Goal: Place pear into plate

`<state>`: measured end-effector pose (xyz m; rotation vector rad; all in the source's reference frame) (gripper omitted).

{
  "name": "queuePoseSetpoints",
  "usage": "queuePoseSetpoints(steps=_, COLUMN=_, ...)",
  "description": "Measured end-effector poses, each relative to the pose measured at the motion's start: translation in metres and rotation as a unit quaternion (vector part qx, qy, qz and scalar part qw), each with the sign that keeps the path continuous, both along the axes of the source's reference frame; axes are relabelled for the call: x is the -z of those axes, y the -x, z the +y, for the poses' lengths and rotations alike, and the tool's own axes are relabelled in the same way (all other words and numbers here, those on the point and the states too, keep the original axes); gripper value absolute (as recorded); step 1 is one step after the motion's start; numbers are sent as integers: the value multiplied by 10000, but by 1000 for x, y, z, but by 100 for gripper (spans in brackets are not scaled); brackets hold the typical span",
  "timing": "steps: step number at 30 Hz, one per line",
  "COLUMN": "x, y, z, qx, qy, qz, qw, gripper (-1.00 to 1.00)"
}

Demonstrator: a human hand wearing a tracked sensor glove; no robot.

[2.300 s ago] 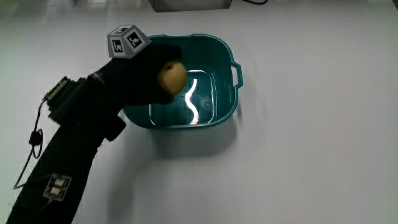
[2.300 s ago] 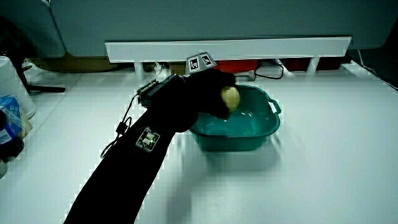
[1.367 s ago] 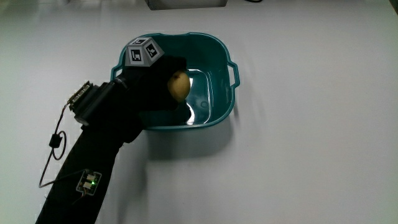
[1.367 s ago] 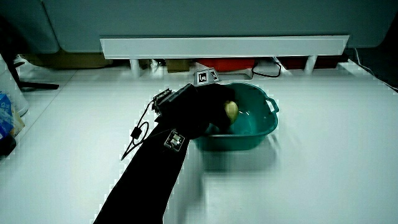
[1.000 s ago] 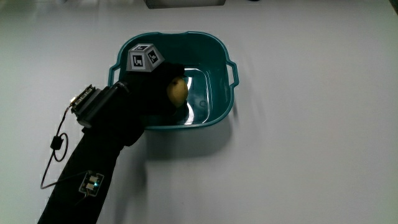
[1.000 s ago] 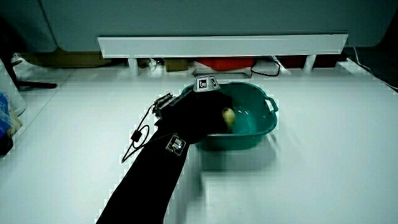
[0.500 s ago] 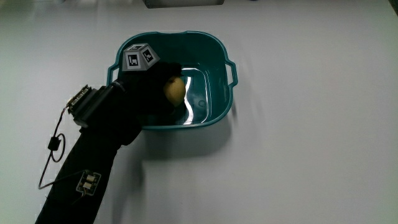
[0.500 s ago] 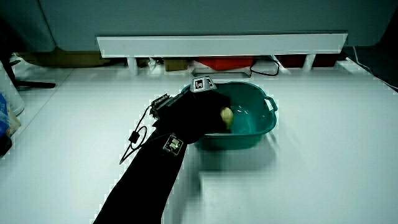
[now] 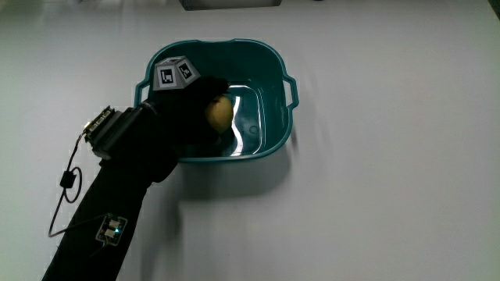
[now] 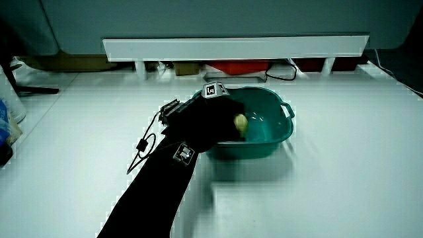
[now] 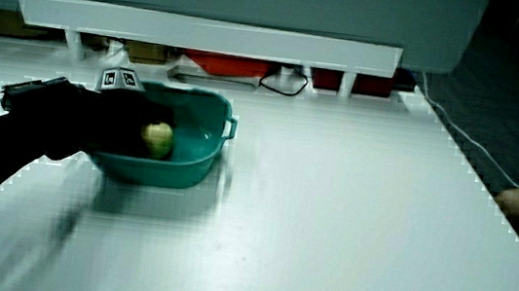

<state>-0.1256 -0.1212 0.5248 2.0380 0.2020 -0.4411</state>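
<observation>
Hand [image 9: 191, 109] grips pear [image 9: 219, 113] inside teal basin [image 9: 275, 129], frame upper centre; pear at fingertips, low over the basin floor.

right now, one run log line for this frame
hand: shut on pear | position: inside teal basin | release: not yet

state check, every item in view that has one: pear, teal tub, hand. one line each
pear: held in the hand's grip, inside the teal tub, below its rim; whether it touches the floor cannot be told.
teal tub: upright on the table, holding nothing but the pear and the hand.
hand: reaching into the tub over its rim, fingers closed on the pear.
</observation>
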Motion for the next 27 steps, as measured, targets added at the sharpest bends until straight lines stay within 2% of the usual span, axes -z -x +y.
queuePoseSetpoints(steps=6, x=-3, y=-4, z=1, qx=-149, qy=-39, qz=-43, qw=9999, gripper=-75)
queuePoseSetpoints(steps=10, x=-3, y=-2, z=2, qx=-134, qy=38, qz=-86, qw=9999, gripper=-92)
queuePoseSetpoints(steps=12, x=-7, y=-1, z=2, qx=-132, qy=76, qz=-8, qw=9999, gripper=-100)
queuePoseSetpoints(steps=18, x=-4, y=-1, z=2, qx=-81, qy=76, qz=73, qw=9999, gripper=-100)
queuePoseSetpoints(steps=21, x=-2, y=1, z=0, qx=-40, qy=69, qz=198, qw=9998, gripper=-100)
queuePoseSetpoints(steps=22, x=-4, y=3, z=-2, qx=-18, qy=54, qz=346, qw=9994, gripper=-100)
queuePoseSetpoints(steps=26, x=16, y=10, z=-6, qx=157, qy=10, qz=648, qw=9978, gripper=-100)
queuePoseSetpoints(steps=27, x=22, y=12, z=-6, qx=159, qy=-16, qz=620, qw=9979, gripper=-100)
